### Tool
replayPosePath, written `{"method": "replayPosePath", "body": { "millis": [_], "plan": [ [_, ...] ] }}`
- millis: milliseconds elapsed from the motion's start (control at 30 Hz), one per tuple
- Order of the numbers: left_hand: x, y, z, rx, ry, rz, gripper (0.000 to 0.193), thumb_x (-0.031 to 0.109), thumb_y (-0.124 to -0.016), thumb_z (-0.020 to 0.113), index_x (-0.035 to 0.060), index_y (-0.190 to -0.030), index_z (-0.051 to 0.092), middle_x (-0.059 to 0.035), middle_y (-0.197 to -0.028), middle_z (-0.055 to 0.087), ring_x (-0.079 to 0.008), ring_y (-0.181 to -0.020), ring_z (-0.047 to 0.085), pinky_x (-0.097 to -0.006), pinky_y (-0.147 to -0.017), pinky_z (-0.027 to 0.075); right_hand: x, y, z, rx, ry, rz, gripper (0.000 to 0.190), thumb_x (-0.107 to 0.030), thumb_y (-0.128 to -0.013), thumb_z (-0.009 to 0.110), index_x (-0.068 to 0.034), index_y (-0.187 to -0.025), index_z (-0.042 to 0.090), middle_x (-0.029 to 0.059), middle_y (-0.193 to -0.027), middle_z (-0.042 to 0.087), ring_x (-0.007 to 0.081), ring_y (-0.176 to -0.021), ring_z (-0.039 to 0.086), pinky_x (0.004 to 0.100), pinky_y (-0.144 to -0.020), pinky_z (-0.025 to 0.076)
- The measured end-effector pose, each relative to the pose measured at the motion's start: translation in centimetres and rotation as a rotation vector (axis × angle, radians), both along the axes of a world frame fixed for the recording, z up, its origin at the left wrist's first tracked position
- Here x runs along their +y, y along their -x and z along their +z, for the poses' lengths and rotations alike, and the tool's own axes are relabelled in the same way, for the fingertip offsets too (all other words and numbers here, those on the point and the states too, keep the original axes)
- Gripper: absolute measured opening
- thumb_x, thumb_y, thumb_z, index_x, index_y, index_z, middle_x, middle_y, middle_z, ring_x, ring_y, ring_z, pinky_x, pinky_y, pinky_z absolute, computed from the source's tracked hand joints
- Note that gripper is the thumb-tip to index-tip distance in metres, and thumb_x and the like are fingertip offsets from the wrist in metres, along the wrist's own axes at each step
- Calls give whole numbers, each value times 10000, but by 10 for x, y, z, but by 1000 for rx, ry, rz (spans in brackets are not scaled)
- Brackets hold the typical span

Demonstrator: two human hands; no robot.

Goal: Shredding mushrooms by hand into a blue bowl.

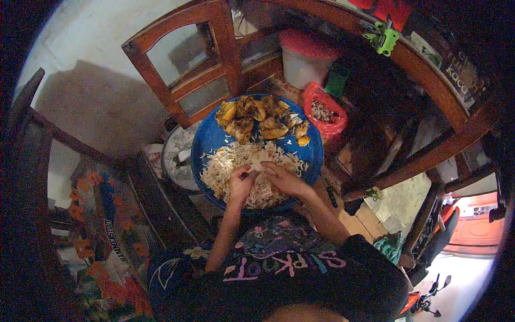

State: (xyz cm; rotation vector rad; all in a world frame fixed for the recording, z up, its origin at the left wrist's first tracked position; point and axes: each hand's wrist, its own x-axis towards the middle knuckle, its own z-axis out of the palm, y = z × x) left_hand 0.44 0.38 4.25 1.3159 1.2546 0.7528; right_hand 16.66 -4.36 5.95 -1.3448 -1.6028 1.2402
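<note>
Before me a round blue tray (196,151) bears a wide heap of pale shredded meat (225,173), apparently chicken. Larger yellow-brown cooked chicken pieces (243,116) lie along its far side. Over the middle of the heap, my left hand (241,183) pinches a small pale piece of meat (256,164) between thumb and fingers. My right hand (287,181) meets it from the other side, its fingertips on the same piece. The fingers partly hide the piece, and the forearms cover some of the tray's near rim.
Right of the tray sits a red plastic bag (340,126) holding scraps. Behind it stand a white bucket with a red lid (310,38) and a green container (337,79). A round metal lid (173,155) lies left. An open wooden cabinet door (177,92) rises beyond the tray.
</note>
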Motion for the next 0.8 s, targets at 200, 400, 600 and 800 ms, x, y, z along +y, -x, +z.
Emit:
{"method": "replayPosePath", "body": {
  "millis": [200,400,600,800],
  "plan": [
    [5,2,-5,-187,189,-27,182,56,-727,652,-3,-893,608,-9,-697,560,-74,-635,500,-221,-563,401,3,-10,-6,-184,-11,-257,359,-250,-887,461,-87,-1207,447,49,-689,518,101,-496,440,259,-477,389],
    [2,-2,-2,-212,161,32,175,80,-725,671,5,-872,612,35,-629,497,-56,-570,431,-217,-512,349,-2,0,-11,-289,-185,-161,381,-222,-871,476,-84,-1225,442,81,-798,553,119,-511,465,268,-505,416],
    [-1,-5,9,-122,77,-16,167,92,-749,651,-1,-882,612,35,-622,514,-53,-555,427,-216,-514,353,1,-11,-22,-185,54,-293,364,-235,-867,489,-62,-1187,463,93,-846,571,139,-589,508,293,-544,437],
    [-4,-4,25,-98,41,-41,125,74,-763,618,7,-869,616,-1,-721,594,-79,-634,497,-231,-597,406,1,0,1,-288,9,-193,361,-259,-863,497,-23,-1135,476,122,-864,601,161,-652,550,297,-604,452]
  ]
}}
